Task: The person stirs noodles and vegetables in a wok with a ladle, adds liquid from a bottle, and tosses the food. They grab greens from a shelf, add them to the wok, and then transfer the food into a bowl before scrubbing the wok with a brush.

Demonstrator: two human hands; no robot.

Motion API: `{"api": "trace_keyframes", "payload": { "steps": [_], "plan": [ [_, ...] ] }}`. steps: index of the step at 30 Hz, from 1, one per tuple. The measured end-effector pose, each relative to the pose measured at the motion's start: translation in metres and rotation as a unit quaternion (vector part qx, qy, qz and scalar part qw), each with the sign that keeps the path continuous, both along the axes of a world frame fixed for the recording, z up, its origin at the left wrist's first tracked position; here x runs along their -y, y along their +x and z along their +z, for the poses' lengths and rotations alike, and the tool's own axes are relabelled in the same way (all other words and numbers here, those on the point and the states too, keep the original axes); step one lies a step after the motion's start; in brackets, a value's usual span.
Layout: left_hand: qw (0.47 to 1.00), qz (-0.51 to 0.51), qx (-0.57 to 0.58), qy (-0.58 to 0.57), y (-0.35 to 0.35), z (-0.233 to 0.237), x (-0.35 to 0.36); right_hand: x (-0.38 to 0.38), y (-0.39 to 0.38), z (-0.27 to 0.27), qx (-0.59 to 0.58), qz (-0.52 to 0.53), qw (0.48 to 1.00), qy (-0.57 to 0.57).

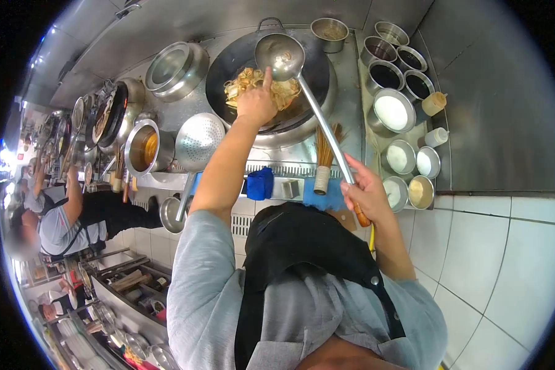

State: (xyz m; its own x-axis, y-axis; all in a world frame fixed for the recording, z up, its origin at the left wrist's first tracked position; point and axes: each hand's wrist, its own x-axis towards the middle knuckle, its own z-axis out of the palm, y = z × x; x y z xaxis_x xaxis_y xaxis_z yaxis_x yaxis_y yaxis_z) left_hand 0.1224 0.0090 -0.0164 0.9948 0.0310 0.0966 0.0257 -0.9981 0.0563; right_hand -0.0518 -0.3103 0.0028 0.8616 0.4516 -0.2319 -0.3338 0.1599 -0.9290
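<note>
My right hand (365, 190) is wrapped round the handle of a long steel ladle (325, 126), near its wooden end. The ladle's bowl hangs over the far side of a dark wok (317, 55). In the wok lie light brown sliced pieces of food (246, 80). Over this food is my left hand (258, 103), its index finger stretched out towards the ladle's bowl; the other fingers are bent and partly hidden, and whether they touch the food I cannot tell.
Bowls of sauces and white powders (394, 111) stand on the right, beside squeeze bottles (434, 103). A perforated skimmer (199, 140), a pot of orange liquid (143, 149) and stacked steel bowls (172, 68) are on the left. A bamboo brush (322, 166) lies below the wok. Co-workers (68, 225) stand far left.
</note>
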Motion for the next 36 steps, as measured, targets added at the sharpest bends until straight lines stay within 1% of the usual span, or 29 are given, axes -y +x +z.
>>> {"api": "trace_keyframes", "payload": {
  "steps": [2,3,4,5,6,8,10,11,12,13,14,16,17,18,19,20,22,23,24,25,26,27,28,30,31,32,33,34,36],
  "plan": [
    [0.995,-0.093,0.007,-0.020,-0.008,-0.005,0.001,0.005,0.003,-0.002,-0.009,0.000,1.000,0.015],
    [0.988,-0.085,-0.047,-0.122,-0.011,-0.014,-0.001,0.006,0.004,-0.008,-0.009,0.001,1.000,0.013],
    [0.988,-0.085,-0.049,-0.122,-0.020,-0.011,0.002,0.006,0.005,-0.013,-0.011,0.003,1.000,0.010],
    [0.897,-0.089,-0.070,-0.428,-0.033,-0.009,0.004,0.004,0.008,-0.015,-0.014,0.003,1.000,0.010],
    [0.713,-0.080,-0.082,-0.691,-0.050,-0.001,0.005,0.000,0.015,-0.018,-0.029,-0.014,0.999,0.006],
    [0.531,-0.092,-0.077,-0.839,-0.088,0.043,0.014,-0.015,0.038,-0.021,-0.043,-0.030,0.999,-0.002],
    [0.446,-0.202,-0.039,-0.871,-0.135,0.103,0.032,-0.036,0.071,-0.026,0.051,-0.040,0.983,-0.173],
    [0.434,-0.298,-0.045,-0.849,-0.155,0.133,0.036,-0.048,0.088,-0.029,0.051,-0.038,0.982,-0.180],
    [0.418,-0.391,-0.048,-0.818,-0.170,0.153,0.038,-0.061,0.107,-0.033,0.077,-0.038,0.968,-0.236],
    [0.347,-0.539,0.023,-0.767,-0.177,0.156,0.046,-0.074,0.123,-0.037,0.106,-0.038,0.951,-0.289],
    [0.249,-0.561,0.021,-0.789,-0.194,0.183,0.054,-0.086,0.134,-0.042,0.109,-0.038,0.949,-0.292],
    [0.299,-0.541,-0.103,-0.779,-0.226,0.207,0.025,-0.110,0.150,-0.050,0.097,0.014,0.938,-0.332],
    [0.296,-0.543,-0.096,-0.780,-0.229,0.206,0.024,-0.120,0.149,-0.049,0.094,0.037,0.945,-0.311],
    [0.289,-0.562,0.009,-0.775,-0.236,0.194,0.027,-0.119,0.146,-0.044,0.095,0.041,0.942,-0.318],
    [0.281,-0.572,0.114,-0.762,-0.238,0.188,0.025,-0.112,0.142,-0.037,0.139,0.078,0.920,-0.357],
    [0.283,-0.565,0.120,-0.766,-0.240,0.189,0.008,-0.106,0.135,-0.031,0.180,0.120,0.895,-0.390],
    [0.332,-0.543,0.100,-0.765,-0.234,0.190,-0.039,-0.093,0.106,-0.008,0.258,0.122,0.862,-0.418],
    [0.363,-0.540,0.134,-0.747,-0.227,0.178,-0.053,-0.086,0.093,-0.009,0.256,0.131,0.861,-0.420],
    [0.489,-0.501,0.080,-0.709,-0.232,0.156,-0.089,-0.079,0.086,-0.010,0.187,0.087,0.900,-0.383],
    [0.542,-0.365,0.109,-0.749,-0.237,0.136,-0.096,-0.077,0.083,-0.012,0.116,0.040,0.932,-0.341],
    [0.636,-0.246,0.084,-0.726,-0.238,0.107,-0.115,-0.080,0.087,-0.014,0.115,0.041,0.932,-0.342],
    [0.692,-0.090,0.102,-0.709,-0.233,0.079,-0.115,-0.085,0.095,-0.018,0.113,0.017,0.923,-0.367],
    [0.765,0.004,0.075,-0.640,-0.226,0.035,-0.120,-0.089,0.104,-0.022,0.111,-0.009,0.913,-0.393],
    [0.851,0.149,-0.039,-0.502,-0.221,-0.046,-0.122,-0.107,0.127,-0.033,0.111,-0.032,0.926,-0.360],
    [0.852,0.147,-0.040,-0.501,-0.222,-0.083,-0.116,-0.111,0.137,-0.038,0.110,-0.005,0.933,-0.342],
    [0.888,0.113,-0.050,-0.443,-0.223,-0.117,-0.110,-0.113,0.146,-0.044,0.110,0.022,0.940,-0.322],
    [0.919,0.079,-0.060,-0.382,-0.222,-0.137,-0.104,-0.108,0.152,-0.050,0.086,0.069,0.941,-0.320],
    [0.919,0.077,-0.064,-0.381,-0.221,-0.143,-0.095,-0.108,0.146,-0.033,0.083,0.067,0.942,-0.319],
    [0.962,0.055,-0.080,-0.255,-0.221,-0.157,-0.075,-0.101,0.131,0.002,0.198,0.159,0.834,-0.490]
  ]
}}
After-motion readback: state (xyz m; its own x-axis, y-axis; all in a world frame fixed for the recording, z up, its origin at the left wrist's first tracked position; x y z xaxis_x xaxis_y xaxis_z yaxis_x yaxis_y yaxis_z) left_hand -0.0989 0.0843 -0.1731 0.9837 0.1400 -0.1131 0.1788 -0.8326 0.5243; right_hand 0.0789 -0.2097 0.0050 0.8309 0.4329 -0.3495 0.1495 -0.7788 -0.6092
